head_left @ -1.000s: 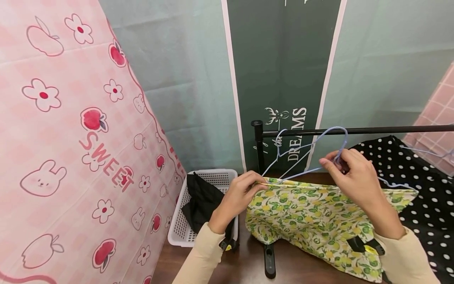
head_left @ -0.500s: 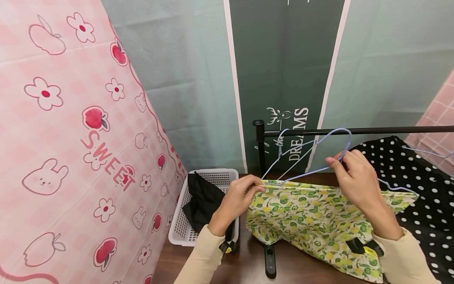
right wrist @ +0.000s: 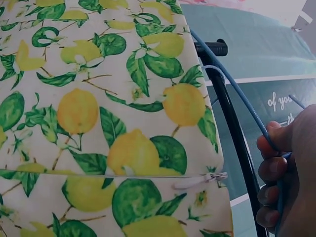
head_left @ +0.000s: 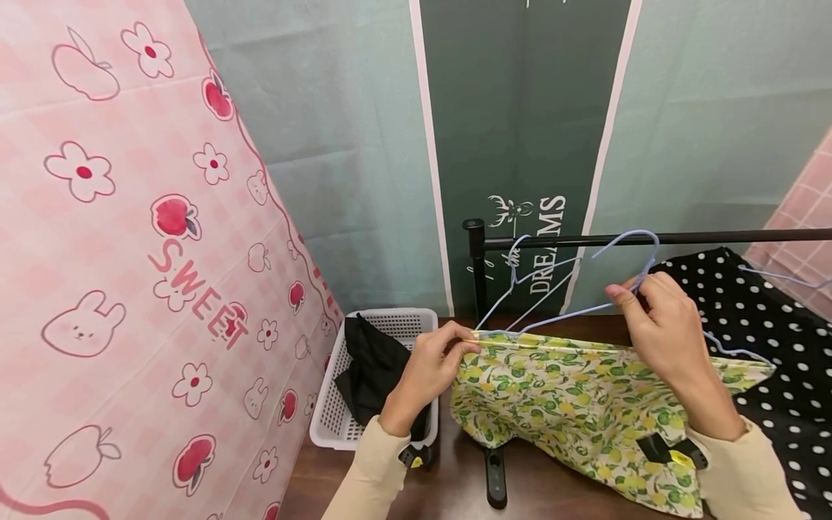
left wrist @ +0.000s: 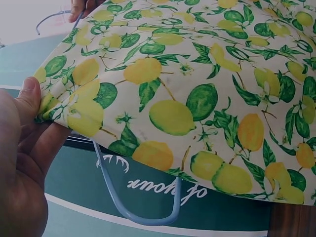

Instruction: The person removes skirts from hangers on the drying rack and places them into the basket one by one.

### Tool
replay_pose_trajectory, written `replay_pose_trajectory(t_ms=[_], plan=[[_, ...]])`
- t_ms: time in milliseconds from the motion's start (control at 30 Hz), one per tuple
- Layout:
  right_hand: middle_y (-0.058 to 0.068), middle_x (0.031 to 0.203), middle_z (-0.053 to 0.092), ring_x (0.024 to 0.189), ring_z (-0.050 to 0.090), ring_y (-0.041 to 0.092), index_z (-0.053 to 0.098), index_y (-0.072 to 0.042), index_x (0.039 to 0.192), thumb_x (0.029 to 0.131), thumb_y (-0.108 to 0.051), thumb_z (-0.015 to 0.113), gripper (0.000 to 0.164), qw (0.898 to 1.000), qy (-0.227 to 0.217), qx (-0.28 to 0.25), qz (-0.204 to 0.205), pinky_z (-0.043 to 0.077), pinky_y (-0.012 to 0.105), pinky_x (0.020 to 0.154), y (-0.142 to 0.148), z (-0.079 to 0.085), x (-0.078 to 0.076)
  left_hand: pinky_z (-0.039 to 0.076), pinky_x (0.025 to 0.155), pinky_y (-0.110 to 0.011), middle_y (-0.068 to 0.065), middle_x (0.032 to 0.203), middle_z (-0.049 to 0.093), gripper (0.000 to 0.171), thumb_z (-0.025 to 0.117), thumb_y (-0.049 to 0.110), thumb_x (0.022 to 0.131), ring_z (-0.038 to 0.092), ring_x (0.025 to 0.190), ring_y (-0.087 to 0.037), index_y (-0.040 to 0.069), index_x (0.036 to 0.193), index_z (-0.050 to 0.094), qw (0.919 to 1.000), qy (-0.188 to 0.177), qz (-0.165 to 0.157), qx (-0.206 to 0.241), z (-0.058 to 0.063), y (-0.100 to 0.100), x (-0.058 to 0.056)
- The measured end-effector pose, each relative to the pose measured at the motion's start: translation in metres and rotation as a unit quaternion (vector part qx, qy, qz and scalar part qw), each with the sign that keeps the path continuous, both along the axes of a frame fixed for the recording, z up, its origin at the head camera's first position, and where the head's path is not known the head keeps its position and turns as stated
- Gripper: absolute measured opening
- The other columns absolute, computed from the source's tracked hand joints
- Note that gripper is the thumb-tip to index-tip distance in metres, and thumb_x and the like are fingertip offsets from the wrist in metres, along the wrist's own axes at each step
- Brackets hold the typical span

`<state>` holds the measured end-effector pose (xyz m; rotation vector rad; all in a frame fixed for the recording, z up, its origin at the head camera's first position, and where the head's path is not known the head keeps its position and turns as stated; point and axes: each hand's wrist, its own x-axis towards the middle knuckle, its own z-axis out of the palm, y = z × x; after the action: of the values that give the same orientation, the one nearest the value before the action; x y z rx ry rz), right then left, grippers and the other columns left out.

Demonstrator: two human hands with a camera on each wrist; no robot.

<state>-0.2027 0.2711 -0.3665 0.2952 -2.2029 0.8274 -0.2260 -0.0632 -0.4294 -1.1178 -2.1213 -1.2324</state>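
Observation:
A lemon-print piece of clothing, which looks like a skirt [head_left: 572, 404], hangs spread below my hands in the head view. My left hand [head_left: 429, 372] pinches the left end of its top edge between thumb and fingers. With curled fingers my right hand [head_left: 669, 347] grips a blue wire hanger [head_left: 640, 232] just below the hook. The hanger's arms reach down to the top edge, and its right end shows at the garment's right corner. In the right wrist view a zipper pull [right wrist: 187, 182] shows near that edge.
A black clothes rail [head_left: 715, 237] runs behind, with another blue hanger [head_left: 499, 302] on its left end. Black polka-dot clothing [head_left: 793, 383] hangs at the right. A white basket [head_left: 321, 426] holding black cloth [head_left: 370, 368] stands at the left, near the rack's foot [head_left: 496, 480].
My right hand has shifted slightly right, taking the hanger's hook along the rail's line. My left hand has moved a little left, still pinching the skirt's edge.

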Motion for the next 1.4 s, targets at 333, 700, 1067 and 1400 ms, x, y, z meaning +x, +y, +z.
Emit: replay_pose_trajectory(t_ms=[333,700,1067,1400], plan=[[0.011,0.092,0.060,0.081,0.037,-0.013,0.071,0.003,0.094,0.106,-0.015,0.067,0.022,1.000,-0.018,-0.013,-0.009,0.031,0.023,0.069,0.006,-0.002,0.002,0.040,0.053,-0.014,-0.009,0.094,0.079,0.007,0.074,0.005,0.098,0.050,0.055,0.000,0.010,0.101,0.070,0.9992,0.001,0.000,0.039,-0.002,0.006,-0.002],[0.009,0.093,0.059,0.079,0.037,-0.010,0.072,0.004,0.097,0.107,-0.018,0.067,0.024,0.998,-0.041,-0.031,-0.021,0.030,0.024,0.070,0.004,-0.004,0.003,0.039,0.051,-0.016,-0.012,0.092,0.079,0.013,0.075,-0.002,0.094,0.046,0.052,-0.004,0.007,0.100,0.068,0.9975,-0.002,-0.015,0.070,-0.006,0.007,-0.003],[0.006,0.090,0.056,0.078,0.037,-0.008,0.071,0.003,0.096,0.106,-0.016,0.067,0.022,0.999,-0.032,-0.039,-0.019,0.029,0.022,0.071,0.001,-0.004,0.001,0.042,0.052,-0.022,-0.018,0.098,0.078,0.006,0.073,0.001,0.098,0.052,0.056,-0.006,0.004,0.101,0.068,0.9900,-0.068,-0.024,0.121,-0.010,0.008,0.001],[0.004,0.087,0.054,0.076,0.036,-0.008,0.070,0.002,0.093,0.106,-0.017,0.067,0.023,0.999,-0.017,-0.031,-0.007,0.028,0.020,0.069,-0.005,-0.001,0.002,0.046,0.054,-0.021,-0.015,0.093,0.078,0.014,0.073,-0.001,0.097,0.065,0.062,-0.015,0.007,0.107,0.069,0.9883,-0.065,-0.010,0.137,-0.015,0.011,0.000]])
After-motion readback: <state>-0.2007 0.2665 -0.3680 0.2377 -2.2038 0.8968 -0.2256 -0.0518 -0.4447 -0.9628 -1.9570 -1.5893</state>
